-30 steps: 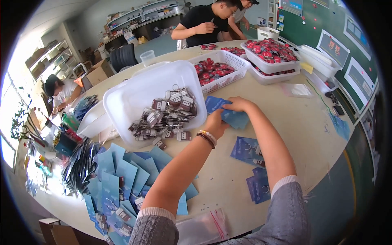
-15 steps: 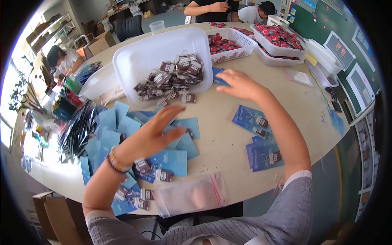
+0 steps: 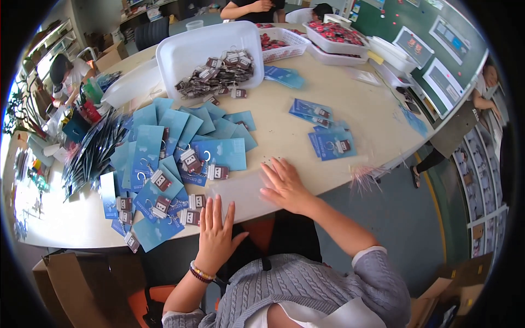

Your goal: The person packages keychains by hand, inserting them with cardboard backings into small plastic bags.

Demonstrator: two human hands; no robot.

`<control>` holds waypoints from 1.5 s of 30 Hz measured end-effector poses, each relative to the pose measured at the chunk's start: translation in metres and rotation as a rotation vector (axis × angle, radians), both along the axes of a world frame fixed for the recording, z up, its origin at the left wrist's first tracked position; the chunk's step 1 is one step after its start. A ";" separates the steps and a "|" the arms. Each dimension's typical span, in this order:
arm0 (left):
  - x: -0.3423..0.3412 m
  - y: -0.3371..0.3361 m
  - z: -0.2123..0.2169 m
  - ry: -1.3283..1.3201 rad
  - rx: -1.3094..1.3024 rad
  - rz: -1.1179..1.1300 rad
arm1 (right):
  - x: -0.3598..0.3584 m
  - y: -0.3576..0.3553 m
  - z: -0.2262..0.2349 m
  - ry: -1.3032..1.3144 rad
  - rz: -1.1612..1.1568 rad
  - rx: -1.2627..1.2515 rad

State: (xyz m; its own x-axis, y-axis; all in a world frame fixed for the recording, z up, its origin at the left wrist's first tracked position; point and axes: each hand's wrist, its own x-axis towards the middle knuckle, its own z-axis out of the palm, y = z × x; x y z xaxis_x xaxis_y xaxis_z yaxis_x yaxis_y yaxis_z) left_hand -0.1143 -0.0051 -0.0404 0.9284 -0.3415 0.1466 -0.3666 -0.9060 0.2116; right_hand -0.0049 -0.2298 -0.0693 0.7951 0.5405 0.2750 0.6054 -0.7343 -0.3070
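Note:
At the table's front edge lies a clear plastic bag (image 3: 239, 190). My right hand (image 3: 287, 188) rests over its right end, fingers spread and holding nothing. My left hand (image 3: 217, 232) is at its lower left, fingers stretched out and nothing gripped. Just left of that hand are brown-and-white keychains (image 3: 191, 217) on blue cards. A loose heap of blue cards (image 3: 224, 129), some with keychains, spreads over the left half. To the right of the bag, two small stacks of blue cards (image 3: 322, 147) carry keychains.
A tilted white tub (image 3: 205, 44) holds many keychains (image 3: 219, 74). Behind it stand a white basket (image 3: 290, 50) and tubs of red pieces (image 3: 336, 34). More blue cards (image 3: 285, 76) lie beside the tub. Dark packets (image 3: 95, 150) fan out at left. Other people are around the room.
Both hands have come back toward me, down to the plastic bag at the front edge. The blue cards beside the white tub are now uncovered. The whole view has shifted.

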 end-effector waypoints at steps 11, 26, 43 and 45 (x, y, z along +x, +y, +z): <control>-0.005 -0.012 -0.023 -0.199 0.052 -0.022 | -0.007 0.010 -0.022 -0.067 -0.068 0.479; 0.003 -0.022 -0.027 -0.235 0.048 0.048 | 0.004 0.006 -0.027 -0.251 -0.082 0.700; 0.012 -0.020 -0.013 -0.103 0.010 0.081 | 0.044 0.007 0.046 0.221 -0.046 0.608; 0.010 -0.017 -0.017 -0.105 -0.006 0.101 | 0.062 0.033 0.055 0.259 -0.002 0.518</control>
